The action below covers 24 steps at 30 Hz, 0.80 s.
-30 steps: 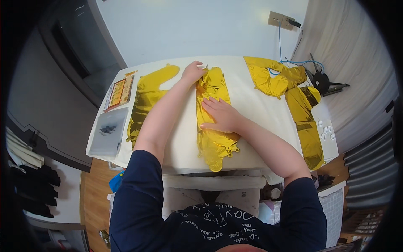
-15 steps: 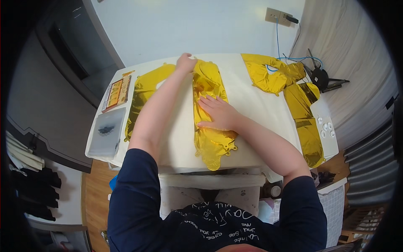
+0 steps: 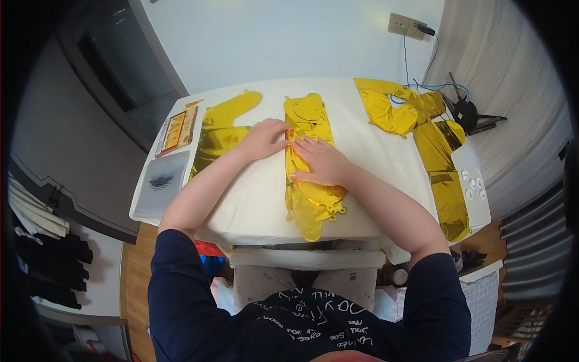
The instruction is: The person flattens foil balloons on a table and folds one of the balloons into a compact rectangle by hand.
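Handled a gold foil strip [image 3: 313, 208] on a white-covered table [image 3: 253, 208]

Wore a navy shirt [image 3: 307, 326] with white lettering, close to the near edge. Had the gold foil strip flat across the middle of the surface, from the near edge almost to the far edge, with small tabs at its near end. Had a flat grey packet [image 3: 160, 186] at the near left corner and small white rings [image 3: 471, 183] by the right edge. Set the right hand [image 3: 324, 161] spread flat on the middle of the strip, thumb apart from fingers. Held the left hand [image 3: 264, 140] slightly farther off, fingers bent, at the strip's left edge; could not tell pinching from mere touching there. Had a flat orange package [image 3: 177, 131] along the left edge, beyond the packet, with another foil piece [image 3: 223, 142] to its right. Had more gold foil [image 3: 392, 114] from the far edge down toward the near right corner. Had a black device with antennas [image 3: 466, 114] by the far right corner and, beyond, a wall socket [image 3: 407, 26].
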Each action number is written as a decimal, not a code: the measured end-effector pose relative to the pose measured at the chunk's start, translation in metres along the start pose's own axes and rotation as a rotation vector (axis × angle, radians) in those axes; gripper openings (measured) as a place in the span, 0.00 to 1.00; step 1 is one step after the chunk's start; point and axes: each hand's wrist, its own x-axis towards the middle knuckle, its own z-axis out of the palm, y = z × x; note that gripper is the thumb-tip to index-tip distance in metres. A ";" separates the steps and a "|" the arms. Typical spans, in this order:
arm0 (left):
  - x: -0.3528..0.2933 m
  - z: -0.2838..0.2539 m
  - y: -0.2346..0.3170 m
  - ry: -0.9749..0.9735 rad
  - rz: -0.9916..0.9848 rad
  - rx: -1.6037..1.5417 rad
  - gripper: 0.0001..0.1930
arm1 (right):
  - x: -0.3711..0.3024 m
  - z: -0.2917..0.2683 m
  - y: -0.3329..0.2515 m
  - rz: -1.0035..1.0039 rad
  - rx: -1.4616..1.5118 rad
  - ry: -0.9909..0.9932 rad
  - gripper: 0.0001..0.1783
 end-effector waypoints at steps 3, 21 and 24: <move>0.007 0.004 -0.008 0.005 -0.013 -0.032 0.24 | 0.002 0.003 0.001 -0.014 -0.014 0.021 0.57; 0.016 0.006 -0.042 -0.295 -0.131 -0.081 0.41 | -0.001 -0.001 -0.001 0.006 0.001 -0.018 0.54; 0.019 0.003 -0.039 -0.323 -0.114 -0.075 0.42 | 0.001 0.001 0.003 -0.006 -0.010 0.000 0.54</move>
